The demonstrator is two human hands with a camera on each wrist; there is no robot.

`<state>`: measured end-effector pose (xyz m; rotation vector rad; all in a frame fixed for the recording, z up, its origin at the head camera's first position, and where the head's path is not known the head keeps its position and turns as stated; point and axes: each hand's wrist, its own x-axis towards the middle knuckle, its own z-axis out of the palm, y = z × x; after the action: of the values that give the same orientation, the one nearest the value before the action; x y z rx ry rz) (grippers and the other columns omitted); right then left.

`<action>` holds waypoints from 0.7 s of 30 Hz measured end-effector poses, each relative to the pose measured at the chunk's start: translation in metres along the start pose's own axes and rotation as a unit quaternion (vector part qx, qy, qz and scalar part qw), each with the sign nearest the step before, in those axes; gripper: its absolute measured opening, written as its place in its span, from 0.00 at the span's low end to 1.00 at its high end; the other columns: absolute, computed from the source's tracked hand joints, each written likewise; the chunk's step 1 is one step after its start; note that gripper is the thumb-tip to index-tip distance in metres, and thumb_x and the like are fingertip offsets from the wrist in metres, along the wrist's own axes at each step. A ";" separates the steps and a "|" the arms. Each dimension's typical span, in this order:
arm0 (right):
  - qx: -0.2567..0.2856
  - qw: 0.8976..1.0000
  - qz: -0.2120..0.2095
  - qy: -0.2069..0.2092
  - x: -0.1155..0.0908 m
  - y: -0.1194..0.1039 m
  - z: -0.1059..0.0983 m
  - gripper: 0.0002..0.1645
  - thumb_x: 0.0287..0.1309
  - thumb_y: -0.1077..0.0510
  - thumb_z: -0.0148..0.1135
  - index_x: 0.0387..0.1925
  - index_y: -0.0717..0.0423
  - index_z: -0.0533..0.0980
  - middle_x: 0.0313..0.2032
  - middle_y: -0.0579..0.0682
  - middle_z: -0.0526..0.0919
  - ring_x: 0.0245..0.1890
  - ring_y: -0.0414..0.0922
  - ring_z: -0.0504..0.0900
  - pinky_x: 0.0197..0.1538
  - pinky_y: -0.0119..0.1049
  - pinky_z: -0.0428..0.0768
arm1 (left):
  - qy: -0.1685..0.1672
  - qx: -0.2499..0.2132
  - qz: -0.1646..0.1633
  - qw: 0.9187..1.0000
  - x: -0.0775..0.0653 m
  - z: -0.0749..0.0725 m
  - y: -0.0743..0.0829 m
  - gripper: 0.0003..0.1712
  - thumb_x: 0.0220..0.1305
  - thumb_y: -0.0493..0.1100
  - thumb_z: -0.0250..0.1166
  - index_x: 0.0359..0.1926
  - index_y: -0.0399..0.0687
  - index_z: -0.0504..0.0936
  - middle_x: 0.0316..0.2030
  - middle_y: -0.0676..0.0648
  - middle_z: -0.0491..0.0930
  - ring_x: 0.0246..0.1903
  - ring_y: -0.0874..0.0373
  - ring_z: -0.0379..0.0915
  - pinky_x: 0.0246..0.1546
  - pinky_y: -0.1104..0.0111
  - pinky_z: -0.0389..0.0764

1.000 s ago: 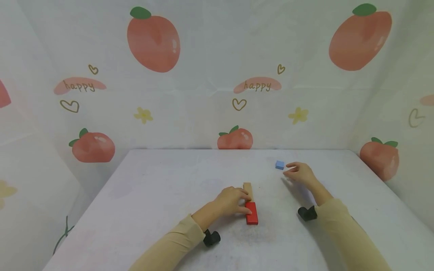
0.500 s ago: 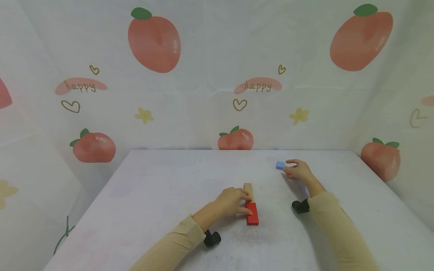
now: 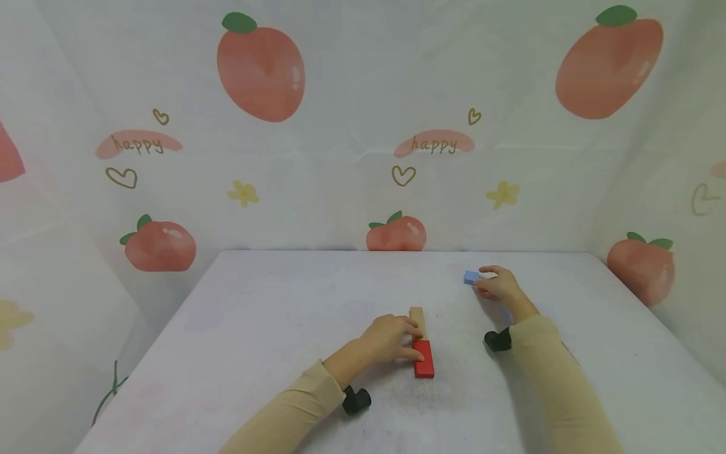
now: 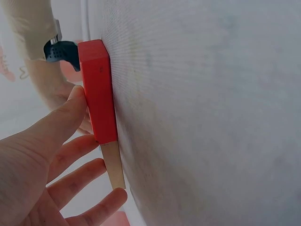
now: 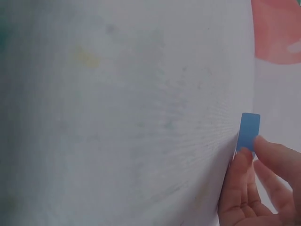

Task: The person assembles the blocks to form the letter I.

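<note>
A red block [image 3: 423,359] lies on the table, end to end with a plain wooden block [image 3: 417,318]. My left hand [image 3: 386,339] rests on this pair. Its thumb touches the red block [image 4: 99,94], and its spread fingers touch the wooden block [image 4: 113,165] and the spot where the two meet. Farther back and to the right, a small blue block [image 3: 471,277] sits on the table. My right hand [image 3: 501,288] pinches the near end of the blue block [image 5: 249,129] between thumb and finger; the fingertips partly cover that end.
The white table [image 3: 295,296] reaches back to a hanging cloth [image 3: 340,126] printed with peaches. Each wrist carries a black camera mount [image 3: 356,400]. A green string-like line [image 3: 110,394] shows at the left edge of the table.
My right hand has moved left to the blue block, and its fingertips now meet it. My left hand stays on the red and wooden blocks. The head view has shifted slightly.
</note>
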<state>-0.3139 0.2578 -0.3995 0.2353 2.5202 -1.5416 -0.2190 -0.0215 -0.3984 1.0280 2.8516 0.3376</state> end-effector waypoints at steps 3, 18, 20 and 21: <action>-0.002 1.000 0.006 -0.002 0.002 0.001 0.000 0.33 0.60 0.65 0.55 0.64 0.72 0.57 0.36 0.54 0.73 0.23 0.31 0.75 0.29 0.22 0.79 | 0.001 0.001 0.000 1.000 0.000 0.000 0.000 0.24 0.52 0.59 0.67 0.50 0.58 0.82 0.53 0.55 0.79 0.53 0.59 0.74 0.56 0.70 0.72; -0.021 1.000 0.007 0.003 0.007 0.002 0.001 0.31 0.59 0.65 0.56 0.63 0.70 0.60 0.32 0.49 0.74 0.21 0.31 0.75 0.28 0.23 0.77 | -0.002 -0.006 -0.003 1.000 0.000 -0.002 0.001 0.24 0.52 0.59 0.68 0.49 0.57 0.83 0.52 0.54 0.79 0.53 0.59 0.75 0.55 0.70 0.72; -0.025 1.000 0.006 0.004 0.009 0.003 0.001 0.31 0.59 0.65 0.56 0.62 0.70 0.61 0.31 0.49 0.74 0.21 0.31 0.74 0.27 0.22 0.77 | -0.004 -0.006 -0.005 1.000 0.000 -0.003 0.002 0.24 0.52 0.59 0.68 0.49 0.57 0.83 0.52 0.54 0.79 0.53 0.59 0.75 0.55 0.70 0.72; -0.025 1.000 0.004 0.004 0.009 0.003 0.001 0.31 0.58 0.65 0.56 0.62 0.71 0.61 0.31 0.49 0.74 0.20 0.31 0.74 0.27 0.22 0.77 | -0.005 -0.006 -0.006 1.000 0.000 -0.003 0.002 0.24 0.52 0.59 0.68 0.50 0.57 0.83 0.52 0.54 0.79 0.53 0.59 0.75 0.55 0.70 0.72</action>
<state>-0.3216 0.2585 -0.4049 0.2440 2.5574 -1.4744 -0.2178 -0.0206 -0.3952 1.0073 2.8426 0.3478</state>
